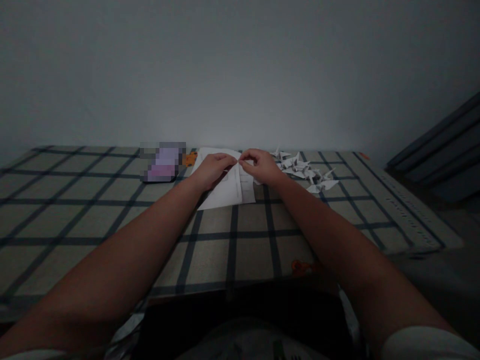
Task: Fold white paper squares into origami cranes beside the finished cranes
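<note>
- At the middle of the frame, a left hand (pixel 210 171) over white paper (pixel 219 196), with thumb and forefinger brought nearly together at the tips, pointing right.
- Just right of it, a right hand (pixel 263 166), with forefinger arched toward the thumb, a small gap inside the curve, and tips meeting or almost meeting those opposite.
- Cannot tell, in the dim light, of any paper edge or small piece between either pair of fingertips.
- Beneath and around both hands, the white paper, lying at mid-frame on a checked cloth (pixel 212 225), with a lined strip (pixel 247 189) along the right side.
- Right of centre, just beyond the right hand, a cluster of folded paper cranes (pixel 295 164), close together, some touching.
- Left of centre, near the paper, a purple object (pixel 163 165), pixelated past recognition; between them, an orange figure (pixel 190 159).
- Toward the bottom, beside the right forearm, another orange shape (pixel 301 268).
- Along the cloth's right border, printed lettering (pixel 407 210), too dark for reading.
- Across the top, a plain grey wall (pixel 240 75); at the right edge, dark pleated fabric (pixel 444 145).
- In the lower right corner, a pale sleeve (pixel 427 342).
</note>
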Demonstrator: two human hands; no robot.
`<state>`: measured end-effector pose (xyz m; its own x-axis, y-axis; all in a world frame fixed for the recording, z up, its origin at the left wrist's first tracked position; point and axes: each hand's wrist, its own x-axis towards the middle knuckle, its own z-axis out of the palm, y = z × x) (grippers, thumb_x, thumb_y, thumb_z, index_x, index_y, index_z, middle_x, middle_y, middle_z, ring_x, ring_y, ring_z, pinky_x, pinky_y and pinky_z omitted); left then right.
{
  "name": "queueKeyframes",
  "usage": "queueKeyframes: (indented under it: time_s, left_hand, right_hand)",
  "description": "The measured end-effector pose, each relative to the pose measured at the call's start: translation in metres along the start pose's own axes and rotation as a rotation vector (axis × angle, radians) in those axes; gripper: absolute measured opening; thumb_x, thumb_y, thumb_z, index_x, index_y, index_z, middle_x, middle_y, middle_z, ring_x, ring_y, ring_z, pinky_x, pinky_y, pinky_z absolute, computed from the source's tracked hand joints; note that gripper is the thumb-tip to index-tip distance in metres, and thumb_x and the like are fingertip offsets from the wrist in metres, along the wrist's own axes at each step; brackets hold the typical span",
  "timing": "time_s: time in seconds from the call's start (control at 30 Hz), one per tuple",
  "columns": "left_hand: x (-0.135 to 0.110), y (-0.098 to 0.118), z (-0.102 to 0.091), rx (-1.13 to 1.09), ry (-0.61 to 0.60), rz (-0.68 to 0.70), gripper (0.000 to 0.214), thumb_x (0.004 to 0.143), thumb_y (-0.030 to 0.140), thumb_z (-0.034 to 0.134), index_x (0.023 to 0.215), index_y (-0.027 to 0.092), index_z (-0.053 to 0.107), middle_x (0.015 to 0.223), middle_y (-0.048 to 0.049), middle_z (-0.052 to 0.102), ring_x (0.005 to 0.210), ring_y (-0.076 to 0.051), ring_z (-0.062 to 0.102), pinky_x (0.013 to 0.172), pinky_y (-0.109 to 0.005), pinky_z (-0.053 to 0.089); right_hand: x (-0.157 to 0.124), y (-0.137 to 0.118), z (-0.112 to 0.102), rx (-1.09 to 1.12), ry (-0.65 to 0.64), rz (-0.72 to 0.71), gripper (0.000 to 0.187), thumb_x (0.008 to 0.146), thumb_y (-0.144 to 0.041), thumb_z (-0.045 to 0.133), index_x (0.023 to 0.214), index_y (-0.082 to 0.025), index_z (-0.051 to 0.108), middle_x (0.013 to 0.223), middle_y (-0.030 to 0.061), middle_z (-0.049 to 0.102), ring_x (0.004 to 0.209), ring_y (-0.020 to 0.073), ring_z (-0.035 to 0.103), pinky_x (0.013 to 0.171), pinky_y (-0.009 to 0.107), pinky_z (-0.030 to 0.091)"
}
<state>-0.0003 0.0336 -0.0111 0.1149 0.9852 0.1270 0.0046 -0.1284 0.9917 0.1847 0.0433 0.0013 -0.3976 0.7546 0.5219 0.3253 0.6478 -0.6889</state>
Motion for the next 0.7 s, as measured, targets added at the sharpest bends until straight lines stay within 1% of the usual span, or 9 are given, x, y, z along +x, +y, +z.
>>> queueKeyframes:
  time_s: [0.1,0.2,0.27,0.37,0.5,0.6,0.7]
  left_hand:
    - [0.0002,0.0002,0.0007,-0.032,0.032,-0.008,0.018,0.068,0.034,0.072,0.075,0.017,0.072,0.07,-0.0012,0.068,0.061,-0.013,0.058,0.058,-0.025,0.044]
    - [0.0001,0.0013,0.0005,-0.004,0.081,0.016,0.021,0.068,0.037,0.074,0.076,0.017,0.073,0.067,-0.0002,0.066,0.058,-0.012,0.055,0.056,-0.024,0.042]
    - [-0.0004,0.0025,-0.0001,0.024,0.095,0.027,0.022,0.068,0.037,0.075,0.077,0.017,0.073,0.067,-0.0003,0.066,0.059,-0.013,0.055,0.056,-0.024,0.042]
    - [-0.0014,0.0042,-0.0011,0.044,0.065,0.022,0.023,0.068,0.039,0.075,0.079,0.018,0.075,0.069,-0.0006,0.068,0.061,-0.013,0.055,0.056,-0.024,0.041]
    - [-0.0014,0.0041,-0.0024,0.109,0.035,0.037,0.022,0.069,0.039,0.074,0.077,0.019,0.076,0.07,-0.0006,0.068,0.059,-0.012,0.052,0.055,-0.023,0.038]
    - [-0.0011,0.0036,-0.0026,0.116,0.032,0.062,0.02,0.07,0.038,0.074,0.076,0.019,0.076,0.071,0.0001,0.068,0.061,-0.012,0.052,0.056,-0.022,0.038]
    - [-0.0025,0.0057,-0.002,0.145,0.057,0.081,0.021,0.07,0.038,0.073,0.078,0.018,0.075,0.072,0.0001,0.068,0.063,-0.011,0.053,0.058,-0.022,0.039]
  right_hand:
    - [0.0016,0.0036,0.0013,0.116,0.023,0.079,0.02,0.082,-0.035,0.065,0.089,-0.017,0.069,0.09,0.0046,0.07,0.082,0.0154,0.06,0.078,0.029,0.046]
    - [0.0025,0.007,0.0023,0.26,-0.022,0.222,0.029,0.079,-0.041,0.068,0.095,-0.018,0.069,0.09,0.0038,0.069,0.077,0.0139,0.059,0.07,0.027,0.045]
    - [0.0027,0.0076,0.0021,0.307,-0.045,0.272,0.03,0.078,-0.042,0.07,0.094,-0.018,0.069,0.086,0.0025,0.068,0.072,0.0127,0.057,0.065,0.026,0.044]
    - [0.003,0.0073,0.0008,0.302,-0.016,0.252,0.025,0.077,-0.04,0.071,0.088,-0.017,0.07,0.083,0.0016,0.068,0.071,0.0119,0.055,0.067,0.025,0.043]
    - [0.0032,0.0076,-0.0006,0.251,0.022,0.226,0.024,0.078,-0.039,0.071,0.087,-0.017,0.071,0.085,0.003,0.069,0.073,0.0126,0.056,0.069,0.027,0.043]
    - [0.0028,0.0087,-0.0005,0.263,0.01,0.246,0.026,0.078,-0.04,0.07,0.089,-0.017,0.071,0.085,0.0033,0.069,0.072,0.0127,0.056,0.068,0.027,0.044]
    - [0.0026,0.0094,0.0002,0.298,-0.021,0.289,0.029,0.078,-0.042,0.07,0.093,-0.017,0.071,0.083,0.0026,0.068,0.07,0.0125,0.056,0.064,0.026,0.043]
